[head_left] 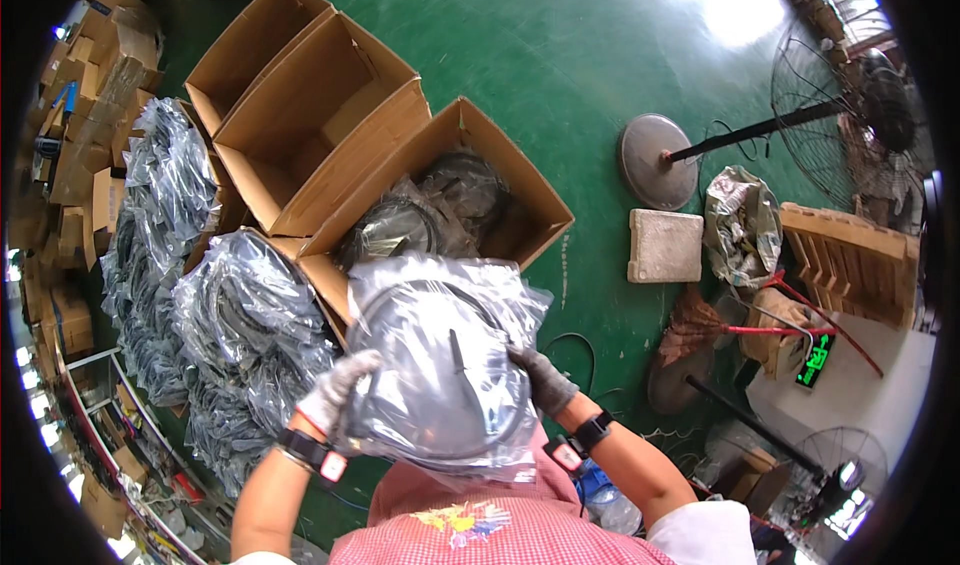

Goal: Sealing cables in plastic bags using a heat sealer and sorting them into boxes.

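Observation:
Between my two hands is a clear plastic bag point(440, 375) with a black, ring-shaped coil inside, held in front of my chest. My left hand point(342, 390), in a grey glove, grips the bag's left edge. On the opposite edge, my right hand point(545, 379), in a darker glove, is closed around the plastic. Glare on the bag hides the exact kind of the coil. Just beyond it stands an open cardboard box point(515, 180), and similar bagged black coils point(400, 227) lie inside that box.
Two more open cardboard boxes point(300, 115) stand at the far left. Piles of bagged black coils point(255, 315) lie left of me. On the right are a pedestal fan point(658, 160), a white foam block point(665, 246), a broom point(690, 327) and a wooden pallet point(850, 255).

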